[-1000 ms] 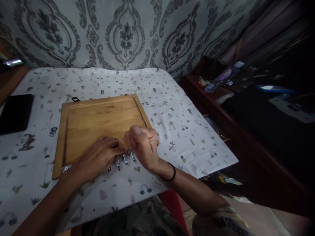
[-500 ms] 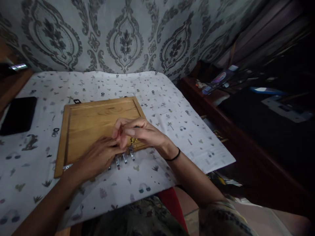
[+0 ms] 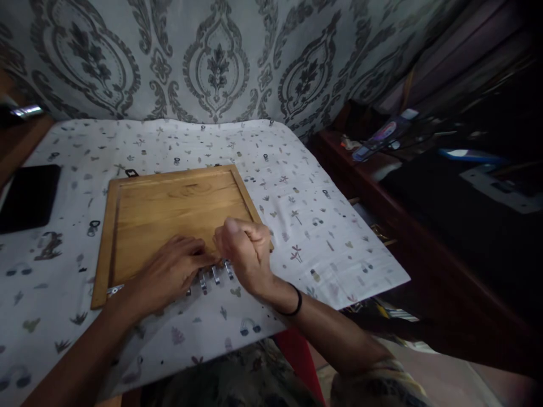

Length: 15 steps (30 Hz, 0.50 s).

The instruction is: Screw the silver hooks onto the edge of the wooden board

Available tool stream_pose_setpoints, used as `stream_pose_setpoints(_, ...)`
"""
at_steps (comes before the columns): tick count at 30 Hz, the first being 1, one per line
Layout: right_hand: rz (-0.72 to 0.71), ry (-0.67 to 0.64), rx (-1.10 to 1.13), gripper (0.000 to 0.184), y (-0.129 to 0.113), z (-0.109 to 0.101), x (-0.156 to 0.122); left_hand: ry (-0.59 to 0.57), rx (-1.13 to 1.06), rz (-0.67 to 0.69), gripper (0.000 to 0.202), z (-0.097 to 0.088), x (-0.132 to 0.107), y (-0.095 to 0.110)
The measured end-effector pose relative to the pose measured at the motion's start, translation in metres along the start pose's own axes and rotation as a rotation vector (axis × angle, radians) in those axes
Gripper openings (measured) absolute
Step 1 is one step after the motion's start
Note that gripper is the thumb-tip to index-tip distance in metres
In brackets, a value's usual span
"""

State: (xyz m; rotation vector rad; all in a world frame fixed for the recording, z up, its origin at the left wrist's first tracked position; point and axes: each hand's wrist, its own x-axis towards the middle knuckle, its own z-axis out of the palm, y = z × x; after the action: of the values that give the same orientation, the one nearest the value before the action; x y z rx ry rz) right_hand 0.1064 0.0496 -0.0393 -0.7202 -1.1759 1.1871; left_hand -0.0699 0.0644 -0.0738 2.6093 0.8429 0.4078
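A wooden panel with a raised frame (image 3: 169,209) lies flat on the patterned cloth. Along its near edge, several small metal hooks (image 3: 216,275) jut toward me. My left hand (image 3: 176,268) rests over that edge, fingers bent and thumb and forefinger closed near the hooks; what lies between the fingertips is hidden. Just right of it, my right hand (image 3: 246,249) is clenched in a fist above the panel's near right corner. Anything inside the fist is out of sight. At the panel's near left corner a small metal plate (image 3: 115,290) shows.
White printed cloth (image 3: 314,243) covers the table. A black phone-like slab (image 3: 31,198) lies at the left. On a dark surface at the right are a clear bottle (image 3: 384,135) and a blue-handled object (image 3: 470,155). A patterned wall covering (image 3: 218,68) hangs behind.
My right hand has turned and closed from loosely curled fingers into a fist, moving slightly toward me. Small yellow pieces beneath it are now hidden. My left hand stays nearly in place.
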Motion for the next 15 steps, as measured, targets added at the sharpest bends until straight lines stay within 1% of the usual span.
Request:
stream_pose_setpoints(2, -0.054, 0.158, -0.005, 0.061, 0.001, 0.005, -0.004, 0.007, 0.022, 0.005, 0.041, 0.001, -0.001, -0.001)
stream_pose_setpoints(3, -0.07, 0.212, 0.008, 0.062, 0.001, 0.005, -0.004, 0.008, 0.034, 0.006, 0.04, 0.001, 0.0, 0.0)
stream_pose_setpoints(4, -0.07, 0.242, 0.027, 0.062, 0.0, 0.005, -0.002, 0.007, 0.046, 0.003, 0.04, 0.0, 0.0, 0.0)
stream_pose_setpoints(5, -0.059, 0.243, 0.051, 0.063, -0.001, 0.003, 0.001, 0.002, 0.056, 0.002, 0.039, -0.001, 0.0, 0.001)
stream_pose_setpoints(6, -0.034, 0.213, 0.078, 0.064, -0.003, 0.0, 0.005, -0.009, 0.066, 0.003, 0.039, -0.002, 0.001, 0.001)
stream_pose_setpoints(7, 0.005, 0.151, 0.105, 0.064, -0.005, -0.004, 0.01, -0.022, 0.073, 0.004, 0.04, -0.004, 0.002, 0.002)
stream_pose_setpoints(8, 0.05, 0.062, 0.131, 0.063, -0.007, -0.009, 0.014, -0.035, 0.076, 0.01, 0.04, -0.005, 0.003, 0.002)
stream_pose_setpoints(11, 0.154, -0.225, 0.148, 0.05, -0.014, -0.024, 0.027, -0.036, 0.061, 0.047, 0.041, -0.006, 0.005, 0.001)
stream_pose_setpoints(13, 0.169, -0.385, 0.099, 0.046, -0.018, -0.031, 0.033, 0.004, 0.053, 0.064, 0.041, -0.004, 0.005, 0.0)
stream_pose_setpoints(15, 0.154, -0.512, 0.038, 0.045, -0.022, -0.034, 0.037, 0.044, 0.052, 0.078, 0.041, -0.002, 0.004, -0.001)
